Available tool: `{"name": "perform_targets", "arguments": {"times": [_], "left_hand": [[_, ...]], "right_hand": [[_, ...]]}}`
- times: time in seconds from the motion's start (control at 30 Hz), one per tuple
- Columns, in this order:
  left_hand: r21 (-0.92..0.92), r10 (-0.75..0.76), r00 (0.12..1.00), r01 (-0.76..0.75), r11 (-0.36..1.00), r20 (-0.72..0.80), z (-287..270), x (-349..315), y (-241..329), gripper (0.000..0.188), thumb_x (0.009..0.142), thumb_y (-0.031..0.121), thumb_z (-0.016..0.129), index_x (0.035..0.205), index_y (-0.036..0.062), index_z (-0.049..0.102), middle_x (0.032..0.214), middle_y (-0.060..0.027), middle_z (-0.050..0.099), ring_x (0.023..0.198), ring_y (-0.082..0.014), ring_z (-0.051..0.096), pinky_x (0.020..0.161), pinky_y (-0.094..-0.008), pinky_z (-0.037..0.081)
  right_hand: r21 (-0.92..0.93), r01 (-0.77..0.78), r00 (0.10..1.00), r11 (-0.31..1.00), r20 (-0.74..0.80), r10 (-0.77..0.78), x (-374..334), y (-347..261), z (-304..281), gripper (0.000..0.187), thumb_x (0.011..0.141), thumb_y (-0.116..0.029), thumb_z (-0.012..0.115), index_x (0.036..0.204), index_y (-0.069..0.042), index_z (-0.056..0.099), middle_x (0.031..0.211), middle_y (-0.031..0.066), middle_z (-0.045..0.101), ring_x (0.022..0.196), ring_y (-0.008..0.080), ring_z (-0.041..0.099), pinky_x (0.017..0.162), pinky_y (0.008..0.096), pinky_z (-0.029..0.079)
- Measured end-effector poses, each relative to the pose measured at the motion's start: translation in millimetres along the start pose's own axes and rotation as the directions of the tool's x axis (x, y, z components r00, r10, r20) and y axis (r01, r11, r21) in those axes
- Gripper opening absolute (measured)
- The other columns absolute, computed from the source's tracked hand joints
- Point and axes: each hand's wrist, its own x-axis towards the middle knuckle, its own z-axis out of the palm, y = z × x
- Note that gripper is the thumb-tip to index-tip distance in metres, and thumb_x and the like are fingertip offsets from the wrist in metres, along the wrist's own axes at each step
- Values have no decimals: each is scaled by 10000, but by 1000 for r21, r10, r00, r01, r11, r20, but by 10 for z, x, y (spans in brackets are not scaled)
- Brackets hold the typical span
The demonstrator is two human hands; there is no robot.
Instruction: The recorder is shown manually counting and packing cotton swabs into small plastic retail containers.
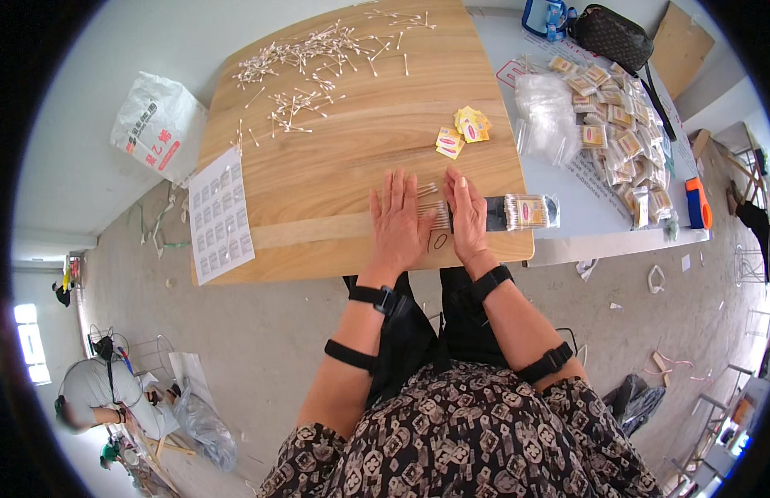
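Near the front edge of the wooden table, a small row of cotton swabs (437, 214) lies between my hands. My left hand (396, 217) rests flat along its left side, fingers stretched out. On the right, my right hand (467, 217) is turned partly on its edge with fingers extended, beside the swabs. A small dark loop (440, 241) lies just below them. Under and beyond my right hand shows a flat black object (495, 214). Next to it sits a clear pack of swabs with a yellow card (530, 212). Several yellow cards (472, 124) lie farther back.
Loose cotton swabs (306, 54) are scattered at the far left. A printed white sheet (221, 216) overhangs the left edge, near a white bag (161, 124). The right table holds clear bags (547, 116), many filled packs (625, 145), and an orange-blue tape dispenser (698, 203).
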Motion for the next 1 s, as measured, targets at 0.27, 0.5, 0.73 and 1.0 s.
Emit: {"name": "perform_targets", "arguments": {"times": [0.27,0.5,0.73,1.0], "left_hand": [[-41,55,983,-49,998,174,51,-52,56,537,994,332,426,1418,6,384,1490,-175,337,1412,-353,245,1156,-517,144],[-763,-368,904,78,642,-217,236,-71,14,570,1031,363,349,1437,-37,325,1498,-226,310,1422,-332,245,1159,-409,192],[-769,-327,927,71,636,-185,278,1,118,612,1033,384,346,1444,-66,292,1521,-235,279,1424,-332,252,1159,-382,196],[-35,73,995,-71,997,75,69,-231,87,726,972,483,418,1473,-22,273,1562,-194,204,1463,-325,150,1179,-463,110]], "right_hand": [[10,-5,1000,1000,-19,6,-27,-42,-93,511,1030,-340,441,1326,75,483,1307,134,553,1233,191,496,1053,304,381],[10,5,1000,1000,6,-5,-101,-14,10,520,1037,-338,417,1374,58,435,1375,132,491,1296,202,446,1114,323,339],[-3,24,999,1000,-22,-25,-82,11,4,442,1027,-273,464,1314,61,498,1313,127,547,1235,157,468,1044,282,360],[-701,682,725,209,685,-71,20,-504,-500,515,828,-146,655,1300,-9,500,1397,132,467,1320,286,418,1089,373,373]]}}
